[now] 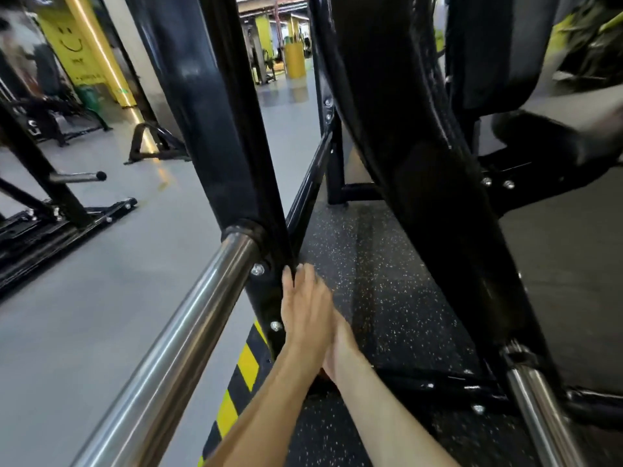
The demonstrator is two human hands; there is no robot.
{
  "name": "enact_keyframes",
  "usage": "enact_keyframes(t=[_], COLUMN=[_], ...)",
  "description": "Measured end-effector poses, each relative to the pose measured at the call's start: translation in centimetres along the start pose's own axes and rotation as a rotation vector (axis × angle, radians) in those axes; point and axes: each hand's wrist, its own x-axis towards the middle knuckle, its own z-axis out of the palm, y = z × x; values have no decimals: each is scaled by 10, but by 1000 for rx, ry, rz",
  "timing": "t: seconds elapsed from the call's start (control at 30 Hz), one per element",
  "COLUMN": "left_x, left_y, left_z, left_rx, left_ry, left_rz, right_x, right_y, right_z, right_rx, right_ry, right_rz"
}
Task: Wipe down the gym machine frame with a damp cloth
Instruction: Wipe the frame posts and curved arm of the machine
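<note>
The gym machine frame stood directly ahead, filling the centre of the view. Its black upright post rose from the floor, and a second black frame member slanted down on the right. A chrome bar projected from the post toward the lower left. A second chrome bar projected from the right-hand member toward the lower right.

Both forearms reached forward from the bottom edge. The left hand lay flat against the inner edge of the post, just beside the chrome bar's collar. Its fingers were straight and together, released rather than grasping, and its fingertips touched the black paint. Two bolts sat on the post to the left of this hand.

The right hand sat under and behind the left hand, in contact with it and largely covered. It could not be told whether its fingers were clenched or released.

A yellow-and-black hazard stripe ran along the base beneath the left forearm. A speckled black rubber mat lay between the two frame members, and grey flooring lay to the left. A black padded seat sat at the upper right.
</note>
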Motion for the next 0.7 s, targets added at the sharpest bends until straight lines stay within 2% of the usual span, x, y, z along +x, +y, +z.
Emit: enact_keyframes(t=[0.07, 0.13, 0.2, 0.23, 0.33, 0.4, 0.57, 0.7], left_x=[-9, -17, -26, -29, -33, -33, -32, -33], left_y=[3, 2, 2, 3, 10, 14, 11, -5], left_z=[3, 9, 8, -2, -33, -53, -99, -148], left_rx=[-219, -391, -640, -804, -1359, -1604, -1893, -2097], left_ry=[56, 59, 110, 119, -59, -220, -632, -765], left_rz=[-105, -105, -126, -199, -576, -810, -1140, -1350], right_x=[-11, -27, -40, -47, -69, -84, -131, -162], right_y=[-19, -42, -58, -63, -71, -74, -92, -120], right_z=[-3, -6, -10, -12, -16, -19, -25, -17], right_rx=[84, 164, 109, 74, 8, -68, -244, -237], right_ry=[-71, -154, -113, -75, 34, 114, 224, 328], right_rz=[51, 121, 131, 127, 137, 154, 133, 175])
